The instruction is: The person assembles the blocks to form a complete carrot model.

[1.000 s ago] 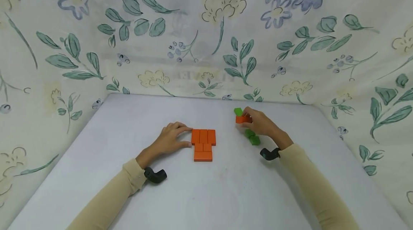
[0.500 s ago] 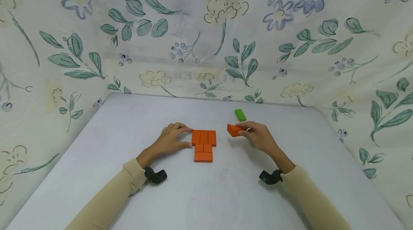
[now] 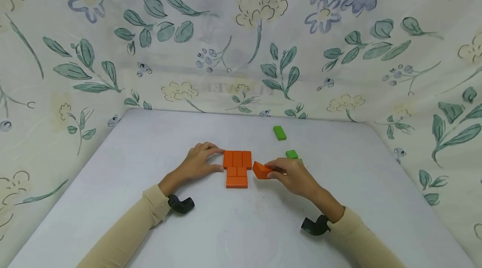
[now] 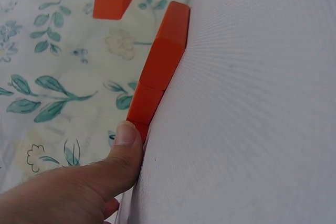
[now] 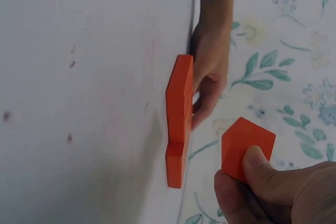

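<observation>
On the white table several orange blocks (image 3: 237, 181) lie flat against each other, three side by side at the far end and a narrower part nearer. The left hand (image 3: 195, 162) rests at their left side, thumb and fingertip touching the edge; its thumb (image 4: 126, 135) meets an orange block (image 4: 167, 51) in the left wrist view. Just right of the group, above the table, the right hand (image 3: 295, 174) pinches an orange block (image 3: 260, 170), whose five-sided face (image 5: 244, 145) shows in the right wrist view. The underside of the held block is hidden.
A green block (image 3: 280, 133) lies at the back right of the table. Another green block (image 3: 291, 154) lies behind the right hand, with one more partly covered by it. Floral cloth (image 3: 218, 71) hangs behind and beside the table (image 3: 169, 130).
The right hand has carried the orange block from beside the green blocks leftward and nearer, up to the orange group. The green blocks are less covered. The left hand has stayed in place.
</observation>
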`<state>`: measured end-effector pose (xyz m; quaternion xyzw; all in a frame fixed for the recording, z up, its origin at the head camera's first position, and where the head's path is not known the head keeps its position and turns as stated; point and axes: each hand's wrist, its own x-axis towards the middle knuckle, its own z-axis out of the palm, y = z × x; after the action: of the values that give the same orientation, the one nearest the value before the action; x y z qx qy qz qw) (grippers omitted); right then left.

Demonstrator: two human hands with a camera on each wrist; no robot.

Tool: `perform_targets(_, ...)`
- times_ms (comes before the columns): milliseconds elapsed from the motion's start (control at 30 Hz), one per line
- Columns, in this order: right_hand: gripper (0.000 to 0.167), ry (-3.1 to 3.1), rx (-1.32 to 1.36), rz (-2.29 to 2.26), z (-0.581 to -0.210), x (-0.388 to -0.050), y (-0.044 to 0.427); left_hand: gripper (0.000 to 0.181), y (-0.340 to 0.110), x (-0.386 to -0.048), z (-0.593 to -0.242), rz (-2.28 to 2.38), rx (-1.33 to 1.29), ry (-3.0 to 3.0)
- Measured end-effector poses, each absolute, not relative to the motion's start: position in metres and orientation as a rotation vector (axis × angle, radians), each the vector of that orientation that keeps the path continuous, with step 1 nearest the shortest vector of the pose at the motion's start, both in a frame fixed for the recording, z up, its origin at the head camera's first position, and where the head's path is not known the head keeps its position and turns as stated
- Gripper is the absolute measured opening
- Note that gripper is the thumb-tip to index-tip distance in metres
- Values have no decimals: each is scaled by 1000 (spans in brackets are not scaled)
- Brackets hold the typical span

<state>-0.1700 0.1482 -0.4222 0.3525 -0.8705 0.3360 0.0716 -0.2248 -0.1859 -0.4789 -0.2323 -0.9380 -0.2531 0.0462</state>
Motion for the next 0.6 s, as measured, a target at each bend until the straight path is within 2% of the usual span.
perform_targets(367, 16, -2588, 1275, 976, -430, -162, 126, 63, -186, -225, -477, -772, -703, -2873)
perform_targets(600, 17, -2580, 1367, 859, -436, -160, 109, 62, -186, -224, -479, -784, -699, -2880)
